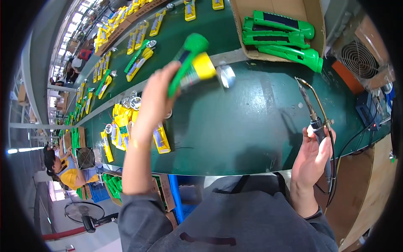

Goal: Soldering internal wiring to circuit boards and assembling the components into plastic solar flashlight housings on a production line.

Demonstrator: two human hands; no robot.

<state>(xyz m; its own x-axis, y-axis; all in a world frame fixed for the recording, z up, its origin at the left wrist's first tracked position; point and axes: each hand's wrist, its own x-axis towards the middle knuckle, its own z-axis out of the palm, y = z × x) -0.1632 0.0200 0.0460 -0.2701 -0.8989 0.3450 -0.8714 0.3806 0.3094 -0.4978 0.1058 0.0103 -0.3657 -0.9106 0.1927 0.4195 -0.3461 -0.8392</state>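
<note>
My left hand (156, 94) is raised over the bench and closed on a green flashlight shell (195, 43). Next to the shell, and blurred like it, are a yellow flashlight insert (204, 66) and a round silver reflector (227, 76); whether the fingers grip these too is hidden. In my right hand (310, 158) a soldering iron (318, 129) points up and away, its thin curved brass-coloured tube (321, 103) running beside the tip. Left of my left forearm lies a pile of yellow inserts (121, 122) with reflectors. A single yellow insert (163, 140) rests just right of that forearm.
A cardboard box (247, 52) with several green shells stands at the far right of the green bench (235, 143). Beyond a pale strip, more yellow inserts (157, 23) lie in rows. A blue box with a cable (368, 111) sits right. Another person (73, 174) works at far left.
</note>
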